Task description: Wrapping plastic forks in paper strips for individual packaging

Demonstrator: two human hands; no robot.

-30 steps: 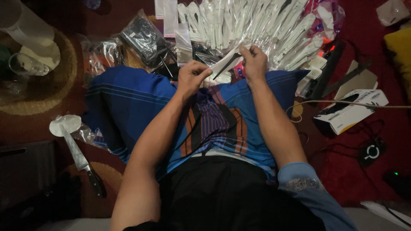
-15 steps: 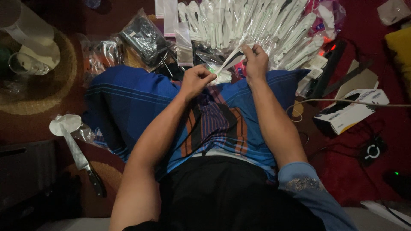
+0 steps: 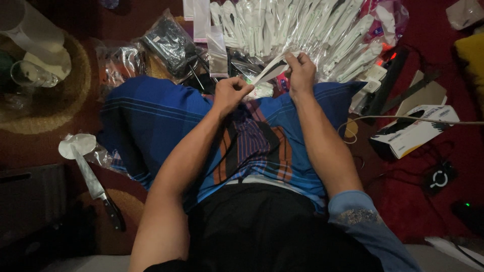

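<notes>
Both my hands grasp one white strip [image 3: 270, 69] at upper centre — left hand [image 3: 232, 93] clenched on its lower end, right hand [image 3: 301, 73] pinching the top — above the blue cloth [image 3: 151, 116].

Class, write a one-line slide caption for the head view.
Both hands, left and right, pinch a white strip above a blue cloth, clear packets fanned beyond.

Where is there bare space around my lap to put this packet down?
Bare red floor lies right of the white box, toward the black cable puck. A thin strip runs between the kitchen knife and the woven mat. Ahead of both hands, the fan of clear packets is crowded.
</notes>
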